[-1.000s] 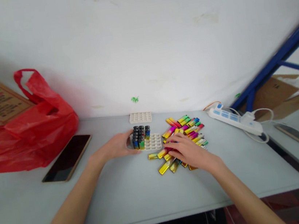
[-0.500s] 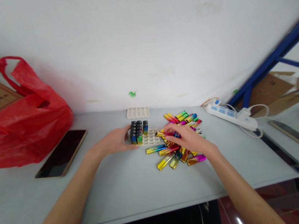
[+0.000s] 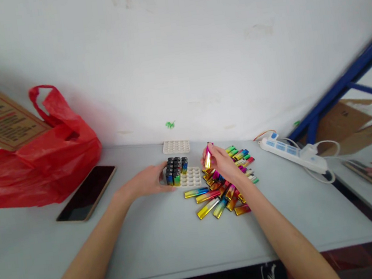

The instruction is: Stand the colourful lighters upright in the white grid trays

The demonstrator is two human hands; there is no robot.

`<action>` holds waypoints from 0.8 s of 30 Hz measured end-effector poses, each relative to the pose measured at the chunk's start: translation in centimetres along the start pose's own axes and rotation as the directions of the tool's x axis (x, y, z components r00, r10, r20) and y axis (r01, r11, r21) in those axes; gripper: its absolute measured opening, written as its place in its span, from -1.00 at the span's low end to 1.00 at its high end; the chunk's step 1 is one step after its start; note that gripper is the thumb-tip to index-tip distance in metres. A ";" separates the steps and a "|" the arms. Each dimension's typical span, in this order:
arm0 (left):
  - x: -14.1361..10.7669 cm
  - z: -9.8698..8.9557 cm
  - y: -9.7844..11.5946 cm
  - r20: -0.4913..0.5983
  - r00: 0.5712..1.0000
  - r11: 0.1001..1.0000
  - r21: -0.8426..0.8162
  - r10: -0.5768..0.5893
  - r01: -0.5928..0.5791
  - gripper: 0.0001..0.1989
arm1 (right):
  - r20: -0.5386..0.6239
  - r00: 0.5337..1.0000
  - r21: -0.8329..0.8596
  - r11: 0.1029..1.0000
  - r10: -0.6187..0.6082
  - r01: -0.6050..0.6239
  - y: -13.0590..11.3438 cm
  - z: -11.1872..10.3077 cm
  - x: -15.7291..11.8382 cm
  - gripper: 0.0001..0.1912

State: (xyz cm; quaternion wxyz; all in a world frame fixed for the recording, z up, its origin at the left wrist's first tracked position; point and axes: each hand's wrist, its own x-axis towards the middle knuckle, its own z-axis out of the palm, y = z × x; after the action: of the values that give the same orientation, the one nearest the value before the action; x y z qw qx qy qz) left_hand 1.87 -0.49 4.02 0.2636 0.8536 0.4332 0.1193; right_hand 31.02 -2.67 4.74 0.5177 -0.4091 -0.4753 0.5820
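- The held lighter [image 3: 208, 156], pink above and gold below, is in the person's right hand [image 3: 219, 159], slightly tilted, gold end down, to the right of the tray [image 3: 194, 178] and by the far left edge of the loose lighters [image 3: 210, 195].
- It should be light and stiff, easy to manage with fingertips alone.
- Its shiny, mirror-like skin may be slippery; a steady pinch on the flat sides probably suits it best, near the dark top, leaving the lower end free.
- The body looks sturdy enough for a firm pinch, though the glossy finish could scratch.
- Right grip: thumb and fingers closed on the upper part of that lighter; exactly where each fingertip presses is too small to tell.
- Left grip: the left hand [image 3: 146, 181] spans the tray's left end, thumb at the near corner and fingers at the far side, set apart by the tray's depth and clasping it beside the standing lighters [image 3: 173, 174].
- The tray, pale and pitted with round hollows, looks light, so it could slide on the worktop [image 3: 157, 234] without a steadying hand.
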 end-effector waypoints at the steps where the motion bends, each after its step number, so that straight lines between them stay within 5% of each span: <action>1: 0.0 -0.1 0.2 0.033 0.999 0.999 0.035 -0.037 0.036 -0.25 | 0.045 0.999 0.006 1.000 0.004 -0.005 0.1 0.3 0.0 -0.38; 5: -0.1 -0.4 1.1 0.072 0.994 0.993 0.086 -0.085 0.078 -0.21 | 0.136 0.991 0.001 1.000 0.015 -0.016 0.4 0.8 -0.4 -0.42; 9: -0.3 -0.5 1.5 0.080 0.992 0.993 0.072 -0.101 0.095 -0.23 | 0.054 0.999 -0.227 0.974 0.010 0.003 1.0 0.9 -0.8 -0.40; 15: -0.4 -0.7 1.6 0.098 0.990 0.994 0.054 -0.102 0.097 -0.27 | -0.084 0.978 -0.598 0.795 -0.193 0.105 1.7 1.7 -1.7 -0.37; 24: -0.5 -0.6 1.7 0.093 0.987 0.988 0.096 -0.132 0.123 -0.33 | -0.051 0.951 -0.732 0.659 -0.306 0.173 1.4 2.2 -2.9 -0.61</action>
State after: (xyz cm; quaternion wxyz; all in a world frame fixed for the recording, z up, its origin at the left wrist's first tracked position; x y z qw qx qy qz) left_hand 2.42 -1.50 5.45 0.2531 0.8399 0.4784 0.0398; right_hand 28.99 -5.86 3.82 0.4270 -0.5600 -0.6686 0.2388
